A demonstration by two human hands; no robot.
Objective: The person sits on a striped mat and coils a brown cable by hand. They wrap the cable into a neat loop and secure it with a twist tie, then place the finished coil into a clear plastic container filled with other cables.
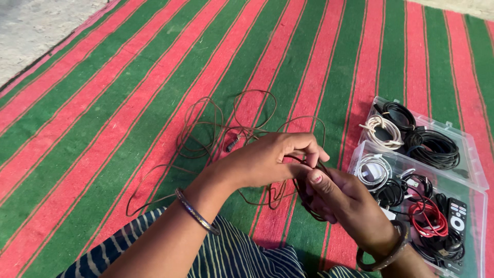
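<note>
Seated on a striped mat (103, 103), a person works a thin dark cable (206, 128) between both hands: the left hand (267, 159) pinches a strand with curled fingertips, its grip clenched on the wire, while the right hand (334, 198), just below and touching it, closes around a small gathered coil of the same cable, thumb pressed on top. Nearest the viewer, under the forearms, lies a lap of dark blue cloth with pale stripes (231, 257), and each wrist carries a bangle (195, 211). Beyond the grip and off to its left, the rest of the cable sprawls over the mat in loose, overlapping loops, with a small plug (232, 143) visible just past the left hand's knuckles. The wire looks light, limp and springy, likely to snag on its own crossings, so it is best taken at a free stretch close to the coil and not by the tangle. To the right of the grip, near the right hand, sits a clear plastic box (476, 180) holding coiled black, white and red cables (427, 216) and a dark remote control (457, 219); a second clear compartment (465, 149) farther out holds more black and white coils. Far beyond, at the mat's edge, bare pale ground (36, 25) shows.
</note>
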